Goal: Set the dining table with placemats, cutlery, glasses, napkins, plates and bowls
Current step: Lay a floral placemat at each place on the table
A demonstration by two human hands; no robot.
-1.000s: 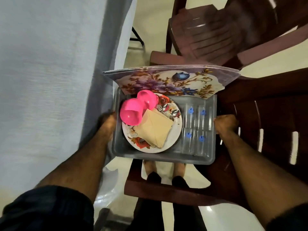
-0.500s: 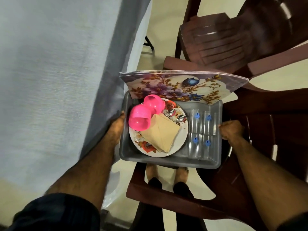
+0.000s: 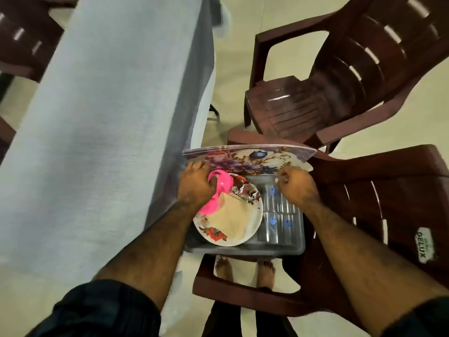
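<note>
A grey tray (image 3: 243,251) rests on the near brown chair (image 3: 379,210), beside the table's edge. A stack of floral placemats (image 3: 255,158) stands on edge along its far side. My left hand (image 3: 194,184) curls on the placemats' lower left corner, over two pink bowls (image 3: 222,184). At the lower right edge of the placemats, my right hand (image 3: 297,187) has its fingers pinched. In the tray a floral plate (image 3: 254,216) carries a folded beige napkin (image 3: 233,218) and some cutlery (image 3: 240,190). Several clear glasses (image 3: 277,221) lie to the right of the plate.
The dining table (image 3: 97,117), under a pale blue-grey cloth, fills the left side. A second brown plastic chair (image 3: 328,88) stands beyond the tray. Another chair (image 3: 21,37) shows at the top left. My bare feet (image 3: 245,269) stand on the cream floor below the tray.
Both hands have left the tray's side rims and moved forward to the lower edge of the placemats. The tray now sits on the chair, and my view has pulled back.
</note>
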